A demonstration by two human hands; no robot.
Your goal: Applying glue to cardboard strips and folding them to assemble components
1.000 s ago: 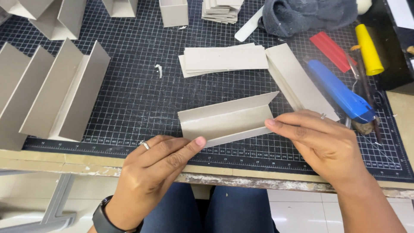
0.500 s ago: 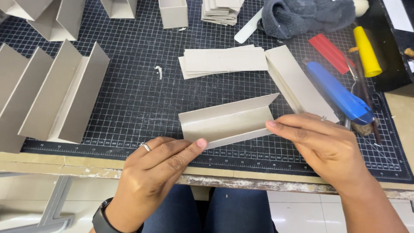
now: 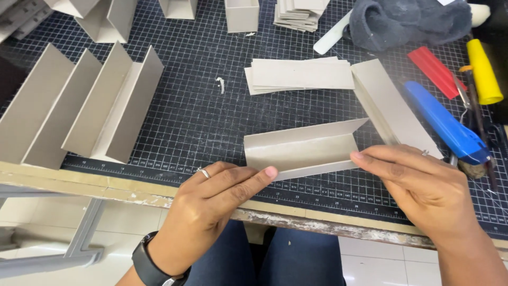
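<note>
Between the earlier views and this one almost nothing shifts: my left hand [image 3: 211, 206] and right hand [image 3: 418, 185] stay pinching opposite ends of the folded grey card strip [image 3: 301, 151], fingers closed lightly, so the crease is being held. The strip forms a shallow V, lying on the cutting mat [image 3: 201, 116] near the table edge.

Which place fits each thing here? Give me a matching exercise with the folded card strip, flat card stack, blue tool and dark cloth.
Things:
1. folded card strip
2. flat card stack
3. blue tool
4. dark cloth

Places:
A. far right corner of the mat
B. between the left hand and right hand
C. right side, beside a red bar
D. mat centre, lying flat

Pairs: 1-B, 2-D, 3-C, 4-A
</note>
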